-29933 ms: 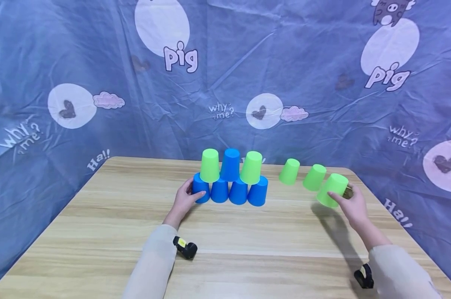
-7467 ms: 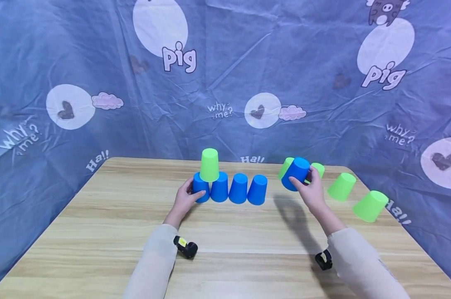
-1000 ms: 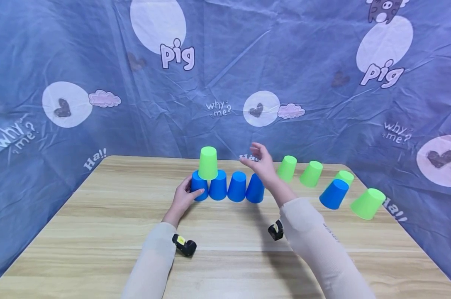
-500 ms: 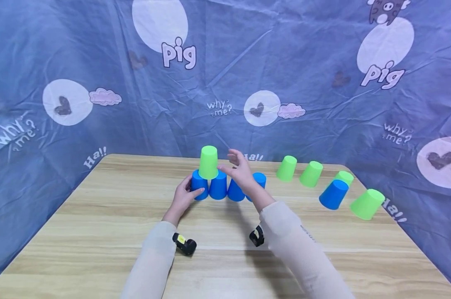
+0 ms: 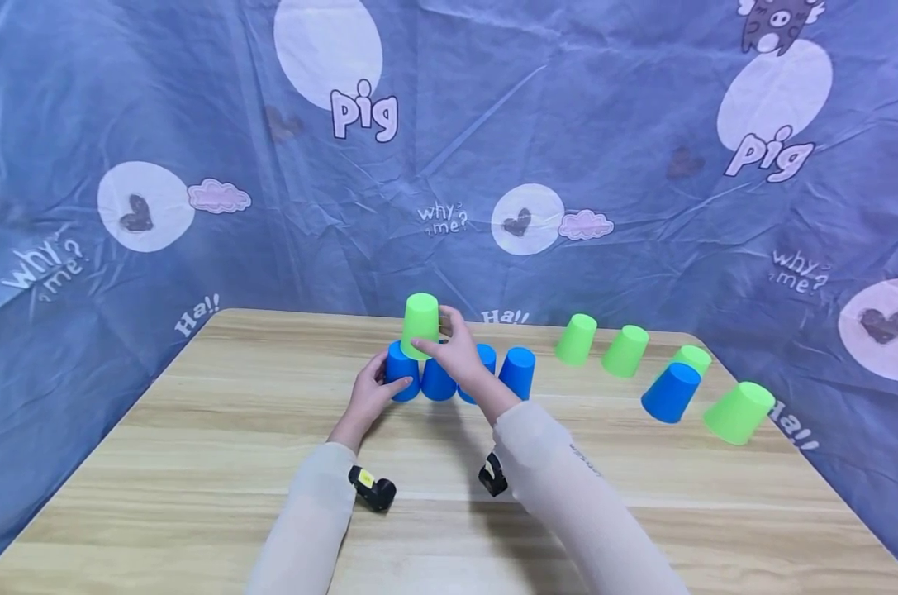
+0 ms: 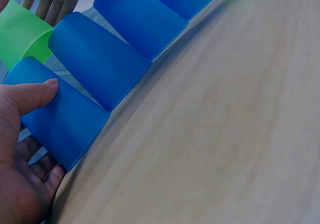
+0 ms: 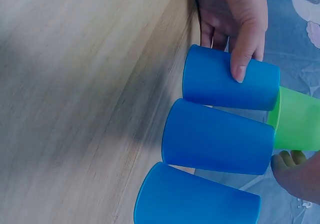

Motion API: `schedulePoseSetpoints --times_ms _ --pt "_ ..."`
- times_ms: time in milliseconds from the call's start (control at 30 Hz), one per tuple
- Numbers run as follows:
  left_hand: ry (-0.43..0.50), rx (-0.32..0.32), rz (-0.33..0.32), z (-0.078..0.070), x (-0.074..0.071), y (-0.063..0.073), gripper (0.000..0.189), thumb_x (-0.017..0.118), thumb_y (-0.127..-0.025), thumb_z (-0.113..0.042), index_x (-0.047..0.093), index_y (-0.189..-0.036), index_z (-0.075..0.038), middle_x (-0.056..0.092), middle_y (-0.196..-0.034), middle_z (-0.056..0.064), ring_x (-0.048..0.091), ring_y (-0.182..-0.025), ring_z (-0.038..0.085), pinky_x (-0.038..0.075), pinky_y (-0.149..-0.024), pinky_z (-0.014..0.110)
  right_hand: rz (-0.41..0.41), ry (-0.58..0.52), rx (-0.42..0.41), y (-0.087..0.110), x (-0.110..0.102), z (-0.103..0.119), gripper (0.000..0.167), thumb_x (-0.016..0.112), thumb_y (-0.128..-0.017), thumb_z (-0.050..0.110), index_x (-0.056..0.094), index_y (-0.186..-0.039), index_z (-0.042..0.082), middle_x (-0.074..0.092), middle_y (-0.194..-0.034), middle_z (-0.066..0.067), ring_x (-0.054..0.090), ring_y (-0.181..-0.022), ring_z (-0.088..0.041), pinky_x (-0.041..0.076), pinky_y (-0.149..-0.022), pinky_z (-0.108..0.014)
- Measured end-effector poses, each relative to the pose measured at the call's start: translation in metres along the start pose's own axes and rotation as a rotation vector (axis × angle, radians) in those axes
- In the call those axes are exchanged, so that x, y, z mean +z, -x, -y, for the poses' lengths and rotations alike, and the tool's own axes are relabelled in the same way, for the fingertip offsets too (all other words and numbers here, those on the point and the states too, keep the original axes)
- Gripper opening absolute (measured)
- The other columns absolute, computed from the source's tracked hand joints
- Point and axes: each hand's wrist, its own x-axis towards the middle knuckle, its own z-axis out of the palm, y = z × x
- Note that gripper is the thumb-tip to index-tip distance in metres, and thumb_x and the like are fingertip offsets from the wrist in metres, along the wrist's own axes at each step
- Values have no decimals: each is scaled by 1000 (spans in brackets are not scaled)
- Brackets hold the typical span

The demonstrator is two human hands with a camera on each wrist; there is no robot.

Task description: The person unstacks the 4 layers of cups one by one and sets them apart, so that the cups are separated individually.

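Several blue cups stand upside down in a row on the table. My left hand [image 5: 367,398] holds the leftmost blue cup [image 5: 406,362], thumb on its near side and fingers behind, as the left wrist view of that cup [image 6: 70,124] shows. Upside down across the tops of the two leftmost blue cups sits a green cup [image 5: 420,316]. My right hand [image 5: 459,354] grips this green cup from its right side, thumb across the front and fingers behind. The right forearm crosses in front of the third blue cup [image 5: 486,357], partly hiding it.
To the right, several upside-down green cups stand in a slanting line, the nearest green cup [image 5: 740,413] close to the table's right side. A separate blue cup [image 5: 672,392] partly covers one of them. Patterned blue cloth [image 5: 449,165] hangs behind the wooden table [image 5: 196,463].
My right hand has moved left from over the row's right end to the green cup. Earlier, the upper row's blue cup and other green cup went to the right. My left hand stays put.
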Motion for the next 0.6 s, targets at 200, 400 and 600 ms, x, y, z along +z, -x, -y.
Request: schedulePoseSetpoints --times_ms 200,400,600 --pt "4 9 6 1 0 -2 60 67 -76 -14 39 -128 -7 41 -126 17 36 -116 30 29 -95 43 -38 17 13 -5 4 0 67 68 -74 19 31 -129 9 43 -121 -11 38 -113 -30 38 -87 -38" --pt "8 7 8 -4 0 2 58 66 -76 -12 40 -128 -6 41 -126 17 36 -116 30 29 -95 43 -49 -20 44 -9 7 -3 66 68 -74 18 33 -129 10 44 -119 -12 41 -109 -26 39 -85 -39" --pt "-3 -12 -4 0 0 0 59 66 -76 -13 39 -128 -8 40 -127 16 35 -117 29 28 -95 43 -61 -38 46 -9 10 -2 63 67 -75 15 34 -129 10 45 -118 -12 44 -107 -25 41 -84 -38"
